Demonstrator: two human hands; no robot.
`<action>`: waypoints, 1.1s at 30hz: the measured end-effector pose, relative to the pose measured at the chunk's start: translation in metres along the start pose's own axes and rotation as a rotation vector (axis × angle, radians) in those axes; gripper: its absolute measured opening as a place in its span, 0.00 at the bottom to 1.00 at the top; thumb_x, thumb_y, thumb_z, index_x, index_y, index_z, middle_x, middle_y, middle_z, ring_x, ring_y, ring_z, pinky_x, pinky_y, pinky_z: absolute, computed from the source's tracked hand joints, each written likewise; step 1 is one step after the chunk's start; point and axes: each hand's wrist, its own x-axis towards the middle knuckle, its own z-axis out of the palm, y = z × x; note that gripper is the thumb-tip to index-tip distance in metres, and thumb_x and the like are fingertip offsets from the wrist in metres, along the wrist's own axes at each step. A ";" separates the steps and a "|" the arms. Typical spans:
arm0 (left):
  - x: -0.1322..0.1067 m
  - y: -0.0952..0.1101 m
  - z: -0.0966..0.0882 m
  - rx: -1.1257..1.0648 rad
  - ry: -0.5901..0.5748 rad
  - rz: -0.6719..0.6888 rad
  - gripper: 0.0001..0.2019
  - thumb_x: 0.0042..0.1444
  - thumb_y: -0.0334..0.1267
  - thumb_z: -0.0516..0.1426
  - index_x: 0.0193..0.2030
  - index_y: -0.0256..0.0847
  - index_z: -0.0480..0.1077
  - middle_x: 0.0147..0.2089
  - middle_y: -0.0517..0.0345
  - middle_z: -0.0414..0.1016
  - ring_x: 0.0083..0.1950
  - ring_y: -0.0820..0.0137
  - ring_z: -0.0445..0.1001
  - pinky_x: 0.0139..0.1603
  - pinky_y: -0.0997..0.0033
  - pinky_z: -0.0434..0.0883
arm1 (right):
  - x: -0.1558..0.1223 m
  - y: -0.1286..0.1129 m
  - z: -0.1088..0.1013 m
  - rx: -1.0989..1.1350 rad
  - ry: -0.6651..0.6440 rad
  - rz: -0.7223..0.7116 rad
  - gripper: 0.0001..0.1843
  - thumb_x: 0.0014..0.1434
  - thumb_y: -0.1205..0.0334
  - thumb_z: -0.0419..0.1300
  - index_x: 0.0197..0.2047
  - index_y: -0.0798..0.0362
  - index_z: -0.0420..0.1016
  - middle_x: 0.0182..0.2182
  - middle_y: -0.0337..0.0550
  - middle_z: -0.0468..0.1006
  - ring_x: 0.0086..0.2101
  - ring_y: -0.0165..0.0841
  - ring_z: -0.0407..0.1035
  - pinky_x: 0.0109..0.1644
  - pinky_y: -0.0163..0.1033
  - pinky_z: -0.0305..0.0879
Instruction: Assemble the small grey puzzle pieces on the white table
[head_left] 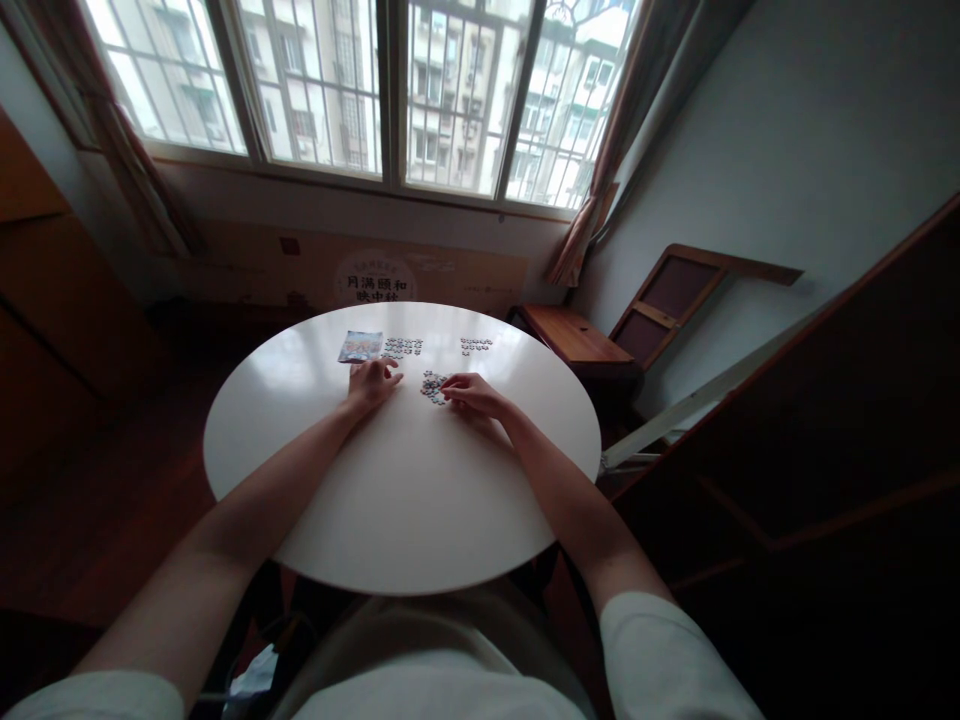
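I sit at a round white table [405, 500]. My left hand [370, 382] rests on the tabletop with its fingers loosely spread, holding nothing that I can see. My right hand [469, 394] reaches into a small pile of puzzle pieces [431, 386], its fingertips pinched at the pile's right edge; whether a piece is in them is too small to tell. Beyond the hands lie two more groups of puzzle pieces [403, 346] [475, 344] and a small picture card [361, 346] at the far left.
A large window [360, 90] fills the far wall with curtains at each side. A flat cardboard box [375, 275] leans below it. A wooden folding chair or desk [600, 330] stands to the right, dark wooden furniture at both sides.
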 end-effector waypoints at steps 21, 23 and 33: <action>-0.001 0.001 -0.024 0.269 -0.074 0.024 0.18 0.52 0.31 0.52 0.49 0.46 0.72 0.53 0.52 0.73 0.55 0.57 0.67 0.55 0.55 0.58 | -0.001 -0.003 0.002 0.018 0.022 0.034 0.12 0.48 0.59 0.65 0.33 0.60 0.73 0.20 0.37 0.73 0.18 0.20 0.59 0.21 0.28 0.55; -0.002 0.000 -0.023 0.267 -0.075 0.014 0.17 0.52 0.32 0.52 0.49 0.45 0.72 0.52 0.52 0.74 0.54 0.57 0.68 0.55 0.55 0.58 | -0.001 -0.003 0.003 0.015 0.026 0.037 0.12 0.48 0.60 0.65 0.33 0.60 0.73 0.20 0.37 0.72 0.18 0.21 0.59 0.21 0.28 0.55; -0.001 0.001 -0.030 0.164 -0.065 -0.117 0.16 0.52 0.33 0.53 0.48 0.45 0.72 0.45 0.56 0.78 0.49 0.60 0.72 0.53 0.58 0.62 | -0.002 -0.002 0.003 0.019 0.014 0.024 0.12 0.49 0.58 0.65 0.32 0.59 0.73 0.20 0.37 0.72 0.19 0.21 0.60 0.22 0.28 0.56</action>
